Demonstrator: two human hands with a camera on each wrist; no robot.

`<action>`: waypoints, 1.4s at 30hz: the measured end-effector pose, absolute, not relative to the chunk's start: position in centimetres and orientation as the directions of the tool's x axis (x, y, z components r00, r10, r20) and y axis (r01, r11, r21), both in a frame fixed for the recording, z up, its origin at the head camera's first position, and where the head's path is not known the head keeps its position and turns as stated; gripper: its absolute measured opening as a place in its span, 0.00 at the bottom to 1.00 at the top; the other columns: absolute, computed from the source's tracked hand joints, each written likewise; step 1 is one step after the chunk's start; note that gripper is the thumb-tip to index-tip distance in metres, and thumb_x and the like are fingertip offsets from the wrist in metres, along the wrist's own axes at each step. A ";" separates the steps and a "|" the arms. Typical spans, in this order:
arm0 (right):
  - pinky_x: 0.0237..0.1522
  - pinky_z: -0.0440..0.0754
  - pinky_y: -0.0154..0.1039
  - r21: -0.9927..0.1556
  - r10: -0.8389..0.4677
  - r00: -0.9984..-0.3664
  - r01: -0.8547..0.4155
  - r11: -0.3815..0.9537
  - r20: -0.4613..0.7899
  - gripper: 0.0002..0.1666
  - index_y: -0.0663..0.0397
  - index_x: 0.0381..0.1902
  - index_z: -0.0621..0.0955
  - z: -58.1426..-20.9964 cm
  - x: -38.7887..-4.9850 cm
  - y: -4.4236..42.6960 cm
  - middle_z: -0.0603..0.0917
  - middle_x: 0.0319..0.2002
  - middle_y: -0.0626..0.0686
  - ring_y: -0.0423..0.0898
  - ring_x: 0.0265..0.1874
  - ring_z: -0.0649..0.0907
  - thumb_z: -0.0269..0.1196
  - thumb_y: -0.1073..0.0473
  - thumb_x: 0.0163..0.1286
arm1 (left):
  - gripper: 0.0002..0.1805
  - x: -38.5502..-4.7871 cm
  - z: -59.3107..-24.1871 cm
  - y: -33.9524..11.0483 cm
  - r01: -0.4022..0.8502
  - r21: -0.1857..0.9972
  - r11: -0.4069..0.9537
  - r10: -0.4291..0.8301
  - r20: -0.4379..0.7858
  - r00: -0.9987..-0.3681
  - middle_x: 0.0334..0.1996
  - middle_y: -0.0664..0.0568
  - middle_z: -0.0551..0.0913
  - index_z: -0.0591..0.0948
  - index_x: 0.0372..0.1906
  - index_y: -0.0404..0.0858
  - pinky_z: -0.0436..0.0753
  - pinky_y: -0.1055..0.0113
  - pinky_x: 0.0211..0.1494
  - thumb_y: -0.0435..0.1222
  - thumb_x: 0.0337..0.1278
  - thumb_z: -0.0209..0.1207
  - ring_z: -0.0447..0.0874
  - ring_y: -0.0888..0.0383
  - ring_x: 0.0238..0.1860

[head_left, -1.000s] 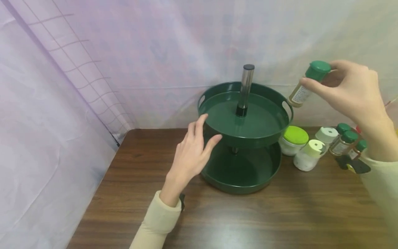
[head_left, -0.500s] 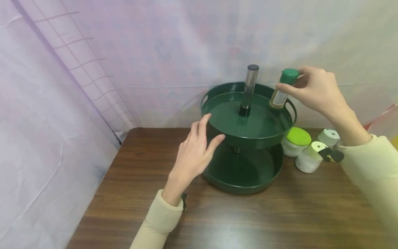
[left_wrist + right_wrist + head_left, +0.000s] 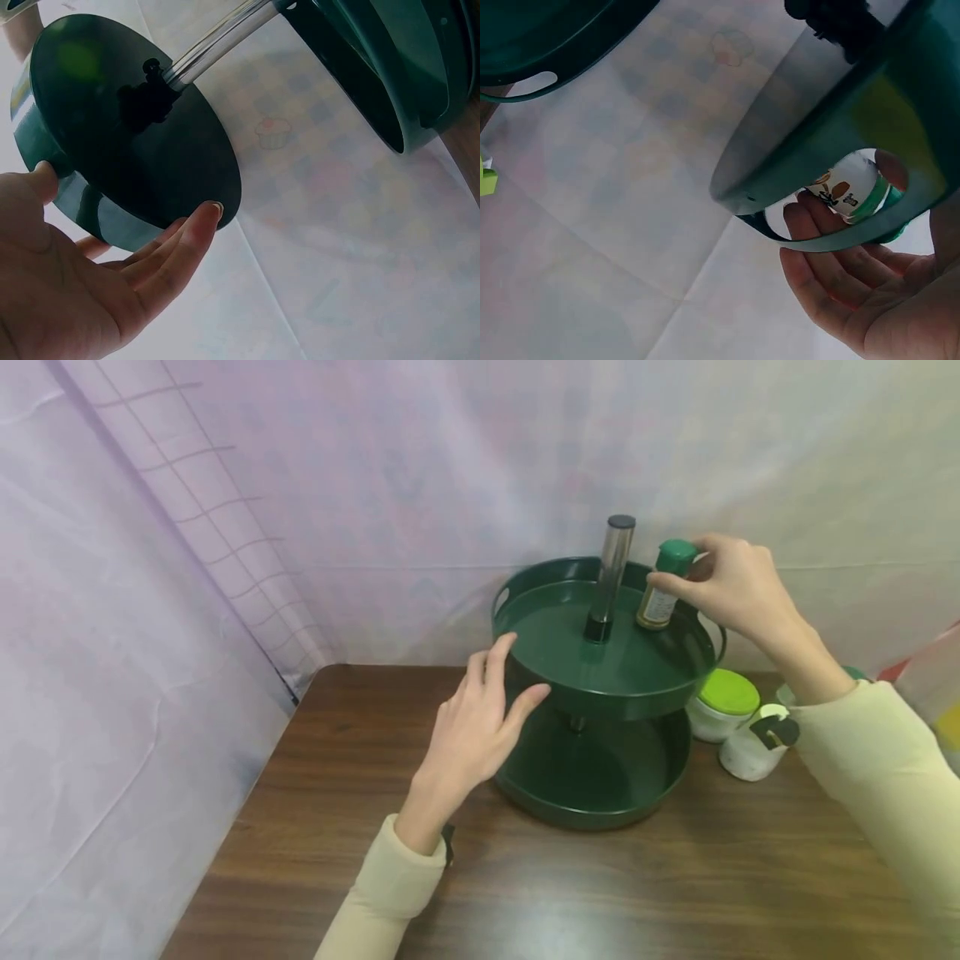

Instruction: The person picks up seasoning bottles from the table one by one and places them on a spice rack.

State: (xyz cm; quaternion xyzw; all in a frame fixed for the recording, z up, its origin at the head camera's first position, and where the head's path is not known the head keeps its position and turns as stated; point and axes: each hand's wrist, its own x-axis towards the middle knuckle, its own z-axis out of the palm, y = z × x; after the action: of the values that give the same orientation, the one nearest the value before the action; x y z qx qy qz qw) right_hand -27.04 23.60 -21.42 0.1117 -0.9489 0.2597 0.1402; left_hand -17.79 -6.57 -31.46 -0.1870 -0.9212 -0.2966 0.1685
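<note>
A two-tier green turntable rack stands on the table, its upper tray (image 3: 570,660) above the lower tray (image 3: 592,777) on a metal post (image 3: 612,572). My right hand (image 3: 738,583) pinches a small spice jar (image 3: 660,607) with a green cap, tilted slightly, right of the post and over the upper tray. Whether its base touches the tray is unclear. Through the tray's handle slot, the right wrist view shows the jar's label (image 3: 844,187). My left hand (image 3: 468,727) is at the upper tray's left edge, thumb and fingers extended; the left wrist view shows fingertips touching the tray's side.
Right of the rack stand a tub with a lime-green lid (image 3: 729,692) and a white shaker jar (image 3: 742,760). My right sleeve (image 3: 870,760) partly hides more containers behind it. A pale patterned cloth (image 3: 420,510) hangs behind the wooden table (image 3: 360,735).
My right hand has carried the spice jar leftward and down, from beside the upper tray to inside its rim. The left hand has stayed at the tray's edge.
</note>
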 end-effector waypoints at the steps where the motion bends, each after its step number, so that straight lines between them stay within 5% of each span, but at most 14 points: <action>1: 0.45 0.77 0.66 -0.464 -0.140 -0.938 -0.282 0.840 0.318 0.40 0.66 0.58 0.76 -21.4 -27.1 23.6 0.85 0.46 0.72 0.67 0.46 0.83 0.62 0.35 0.70 | 0.40 -17.8 -31.4 -6.5 0.445 0.483 0.754 0.244 0.422 -0.873 0.67 0.39 0.67 0.50 0.80 0.49 0.83 0.50 0.37 0.64 0.73 0.41 0.81 0.43 0.54; 13: 0.48 0.75 0.69 -0.462 -0.141 -0.956 -0.250 0.851 0.258 0.47 0.69 0.67 0.69 -21.3 -27.2 23.9 0.80 0.53 0.75 0.69 0.52 0.80 0.59 0.33 0.70 | 0.39 -17.8 -31.3 -6.3 0.452 0.472 0.757 0.243 0.438 -0.865 0.65 0.39 0.68 0.51 0.80 0.48 0.84 0.49 0.38 0.61 0.74 0.44 0.81 0.43 0.53; 33: 0.54 0.72 0.68 -0.551 -0.058 -0.956 -0.215 0.806 0.288 0.49 0.59 0.72 0.69 -20.5 -25.1 24.8 0.80 0.59 0.68 0.67 0.57 0.79 0.61 0.30 0.68 | 0.40 -18.0 -31.6 -6.1 0.468 0.470 0.749 0.254 0.448 -0.857 0.65 0.38 0.68 0.51 0.80 0.47 0.84 0.51 0.35 0.62 0.74 0.43 0.81 0.43 0.51; 40: 0.45 0.75 0.51 -0.530 -0.002 -0.943 -0.188 0.827 0.331 0.44 0.55 0.72 0.70 -20.3 -23.7 26.7 0.81 0.58 0.66 0.58 0.53 0.84 0.63 0.34 0.69 | 0.40 -18.0 -31.6 -6.1 0.467 0.470 0.749 0.255 0.446 -0.858 0.65 0.39 0.68 0.51 0.80 0.48 0.84 0.50 0.36 0.64 0.73 0.40 0.81 0.43 0.53; 42: 0.42 0.74 0.45 -0.522 0.025 -0.942 -0.163 0.837 0.336 0.45 0.54 0.73 0.70 -20.3 -23.3 27.2 0.81 0.59 0.65 0.48 0.49 0.86 0.63 0.33 0.68 | 0.40 -18.0 -31.6 -6.1 0.468 0.465 0.752 0.255 0.449 -0.856 0.65 0.38 0.68 0.50 0.80 0.48 0.84 0.50 0.36 0.63 0.74 0.41 0.81 0.43 0.53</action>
State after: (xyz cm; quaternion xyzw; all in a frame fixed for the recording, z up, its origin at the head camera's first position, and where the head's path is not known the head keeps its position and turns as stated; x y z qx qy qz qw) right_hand -23.34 27.17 -20.28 0.0366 -0.9439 0.2827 0.1668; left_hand -18.02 -6.13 -31.65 -0.1968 -0.9181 -0.2921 0.1820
